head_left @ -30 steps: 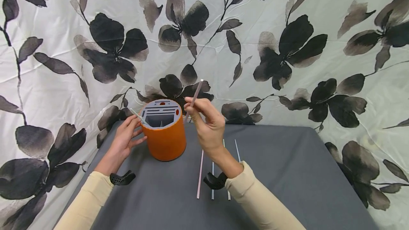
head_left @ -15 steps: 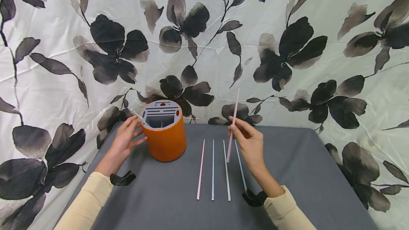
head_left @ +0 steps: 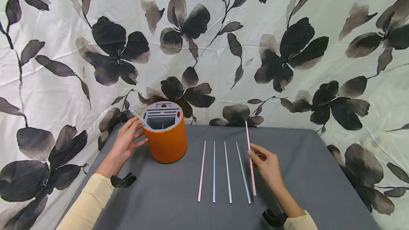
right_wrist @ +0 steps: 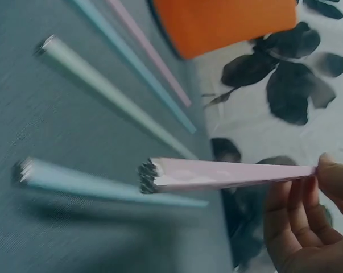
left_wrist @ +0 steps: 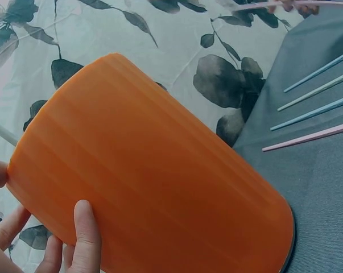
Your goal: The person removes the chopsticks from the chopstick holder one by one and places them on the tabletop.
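Observation:
At the right of the row, my right hand (head_left: 266, 164) pinches a pink chopstick (head_left: 250, 159) near its middle, thumb against fingers. The chopstick's thick square end (right_wrist: 154, 176) appears raised above the cloth. My left hand (head_left: 126, 137) rests its spread fingers against the left side of an orange utensil holder (head_left: 166, 144); fingertips (left_wrist: 86, 219) press its wall in the left wrist view. A pale green chopstick (head_left: 138, 117) leans out of the holder's open compartment beside the left index finger. The holder's grey top (head_left: 163, 107) has narrow slots and two reddish openings.
Side by side on the grey cloth lie a pink chopstick (head_left: 202, 171), a blue one (head_left: 214, 171), a pale green one (head_left: 228, 171) and another blue one (head_left: 243, 171). A floral curtain (head_left: 223, 63) hangs behind the table.
My right hand has moved from beside the holder to the right and down with the pink chopstick, now next to the rightmost blue one. My left hand has stayed at the holder.

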A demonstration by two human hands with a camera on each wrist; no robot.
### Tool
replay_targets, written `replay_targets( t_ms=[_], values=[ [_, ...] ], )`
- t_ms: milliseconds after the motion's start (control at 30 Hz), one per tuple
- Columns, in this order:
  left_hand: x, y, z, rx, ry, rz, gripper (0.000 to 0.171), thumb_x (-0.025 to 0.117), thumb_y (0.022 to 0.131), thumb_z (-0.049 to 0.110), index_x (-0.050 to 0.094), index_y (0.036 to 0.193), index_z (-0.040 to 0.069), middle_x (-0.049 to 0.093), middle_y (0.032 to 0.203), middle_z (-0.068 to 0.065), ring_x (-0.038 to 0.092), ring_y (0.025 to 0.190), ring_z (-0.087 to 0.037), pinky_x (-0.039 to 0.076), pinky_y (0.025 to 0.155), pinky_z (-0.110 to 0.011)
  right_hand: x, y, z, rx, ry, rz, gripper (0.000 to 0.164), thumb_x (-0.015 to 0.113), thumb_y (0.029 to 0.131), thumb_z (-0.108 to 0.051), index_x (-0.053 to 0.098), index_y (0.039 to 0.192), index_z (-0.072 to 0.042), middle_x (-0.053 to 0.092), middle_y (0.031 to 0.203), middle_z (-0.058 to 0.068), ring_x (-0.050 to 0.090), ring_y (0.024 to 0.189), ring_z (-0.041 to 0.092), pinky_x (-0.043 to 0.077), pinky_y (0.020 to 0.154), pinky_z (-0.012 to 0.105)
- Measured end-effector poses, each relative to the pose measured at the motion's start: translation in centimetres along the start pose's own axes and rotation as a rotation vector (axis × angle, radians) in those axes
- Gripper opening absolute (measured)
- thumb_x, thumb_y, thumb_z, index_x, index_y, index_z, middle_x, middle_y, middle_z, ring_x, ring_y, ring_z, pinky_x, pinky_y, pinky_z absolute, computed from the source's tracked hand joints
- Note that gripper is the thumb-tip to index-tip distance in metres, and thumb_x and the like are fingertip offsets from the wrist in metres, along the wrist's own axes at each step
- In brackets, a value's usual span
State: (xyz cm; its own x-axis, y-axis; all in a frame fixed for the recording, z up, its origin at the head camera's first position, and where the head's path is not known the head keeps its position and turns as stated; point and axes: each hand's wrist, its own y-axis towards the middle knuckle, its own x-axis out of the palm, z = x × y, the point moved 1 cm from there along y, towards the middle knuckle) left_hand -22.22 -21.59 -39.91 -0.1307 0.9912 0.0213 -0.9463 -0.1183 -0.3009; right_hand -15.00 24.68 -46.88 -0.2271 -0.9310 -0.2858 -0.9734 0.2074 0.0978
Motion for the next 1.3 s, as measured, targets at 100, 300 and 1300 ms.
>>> replay_targets(
  t_ms=[100, 300, 1300],
  values=[
    [0.1, -0.1, 0.1, 0.001, -0.002, -0.001, 0.059, 0.052, 0.108, 0.046, 0.036, 0.161, 0.029, 0.042, 0.152, -0.005, 0.053, 0.128, -0.024, 0.065, 0.083, -0.030, -0.4, 0.0, 1.4, 0.030, -0.044, -0.014, 0.034, 0.071, 0.100, -0.008, 0.068, 0.133, 0.001, 0.072, 0.102, 0.022, 0.066, 0.069, 0.005, 0.062, 0.062, 0.027],
    [0.1, -0.1, 0.2, 0.009, -0.006, 0.005, 0.056, 0.052, 0.108, 0.045, 0.038, 0.159, 0.028, 0.045, 0.148, -0.004, 0.055, 0.126, -0.024, 0.065, 0.082, -0.030, -0.9, 0.1, 3.7, 0.084, -0.228, -0.044, 0.031, 0.072, 0.098, -0.009, 0.070, 0.127, 0.002, 0.076, 0.097, 0.021, 0.069, 0.062, 0.013, 0.061, 0.057, 0.028],
    [0.2, 0.1, 0.3, -0.011, -0.013, 0.013, 0.063, 0.054, 0.106, 0.046, 0.033, 0.163, 0.029, 0.040, 0.158, -0.006, 0.055, 0.124, -0.021, 0.065, 0.082, -0.030, -1.5, 1.3, 6.6, -0.017, -0.582, -0.065, 0.022, 0.075, 0.095, -0.012, 0.075, 0.115, -0.003, 0.069, 0.074, 0.004, 0.059, 0.049, 0.008, 0.050, 0.046, 0.025]
  ],
)
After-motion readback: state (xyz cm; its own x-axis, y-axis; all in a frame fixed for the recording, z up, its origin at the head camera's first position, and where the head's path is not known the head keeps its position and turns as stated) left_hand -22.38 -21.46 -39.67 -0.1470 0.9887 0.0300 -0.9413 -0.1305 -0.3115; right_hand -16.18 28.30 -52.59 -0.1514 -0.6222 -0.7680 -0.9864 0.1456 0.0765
